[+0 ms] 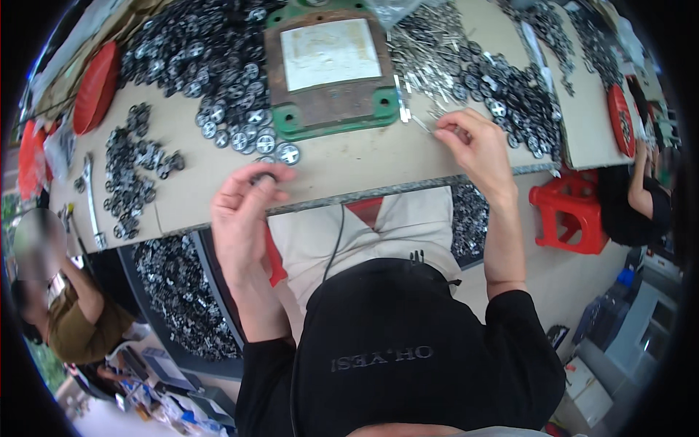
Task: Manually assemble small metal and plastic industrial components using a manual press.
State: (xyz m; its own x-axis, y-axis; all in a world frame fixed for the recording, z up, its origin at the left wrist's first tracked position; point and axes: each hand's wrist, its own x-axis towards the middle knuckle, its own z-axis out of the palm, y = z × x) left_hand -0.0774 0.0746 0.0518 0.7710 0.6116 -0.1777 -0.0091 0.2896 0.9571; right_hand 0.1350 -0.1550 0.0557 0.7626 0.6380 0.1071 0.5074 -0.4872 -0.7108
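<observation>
Held dark piece (257, 177), mostly hidden.

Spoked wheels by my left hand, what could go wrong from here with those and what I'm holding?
The dark round part in your left hand could drop over the nearby bench edge. The thin metal pin in your right hand might slip and get lost among the loose metal pins. The spoked wheels lie loose, so a nudge could scatter them.

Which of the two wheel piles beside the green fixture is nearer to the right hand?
The smaller pile, right of the fixture, just beyond the right hand. The other pile is larger and lies left of the fixture, farther away.
</observation>
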